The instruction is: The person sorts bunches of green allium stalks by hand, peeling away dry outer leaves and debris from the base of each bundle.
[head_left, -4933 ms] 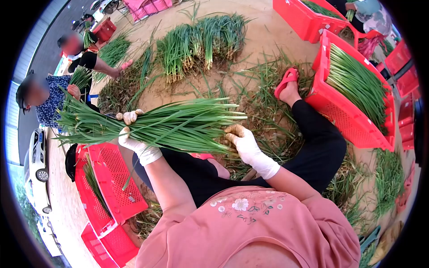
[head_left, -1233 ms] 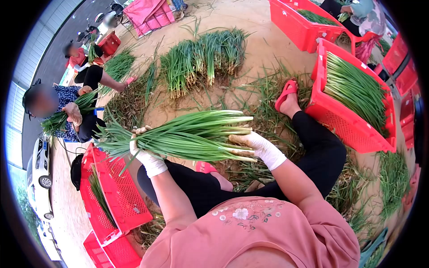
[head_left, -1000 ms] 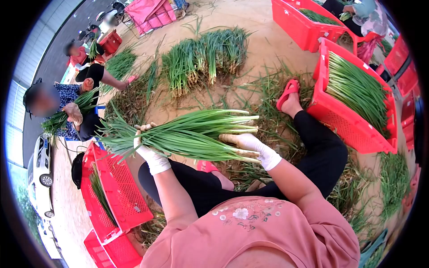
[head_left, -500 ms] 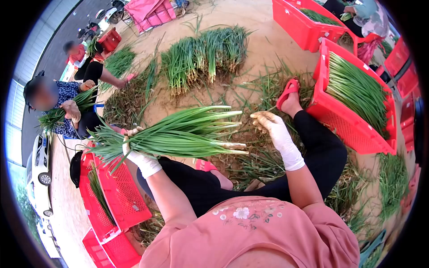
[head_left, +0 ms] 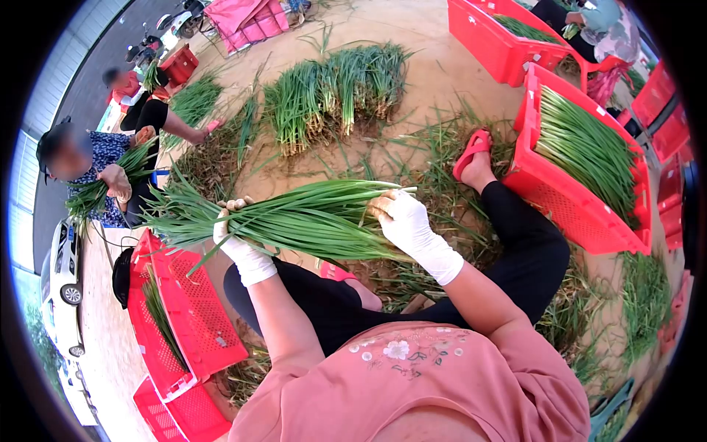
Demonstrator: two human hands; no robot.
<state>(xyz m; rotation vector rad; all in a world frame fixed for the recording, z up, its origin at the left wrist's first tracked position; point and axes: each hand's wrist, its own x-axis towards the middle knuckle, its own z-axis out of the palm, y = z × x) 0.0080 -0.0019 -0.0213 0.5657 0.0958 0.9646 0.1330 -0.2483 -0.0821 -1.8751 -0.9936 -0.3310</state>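
A bundle of long green stalks lies across my lap area, leaves toward the left and pale stems toward the right. My left hand, in a white glove with dirty fingertips, is wrapped round the leafy part. At the pale stem ends, my right hand, gloved too, has its fingers closed on the stalks; the glove hides some stem ends. Beyond them, a row of upright bunches stands on the ground. To the right, a red crate holds many stalks laid side by side.
Red crates stand at my left, another red crate at the upper right. Loose leaves litter the ground. Co-workers sit at the left, upper left and upper right. Parked cars are at the far left.
My right hand let go of the stem ends and moved away to the right, then came back and closed on them again. My left hand has kept its hold.
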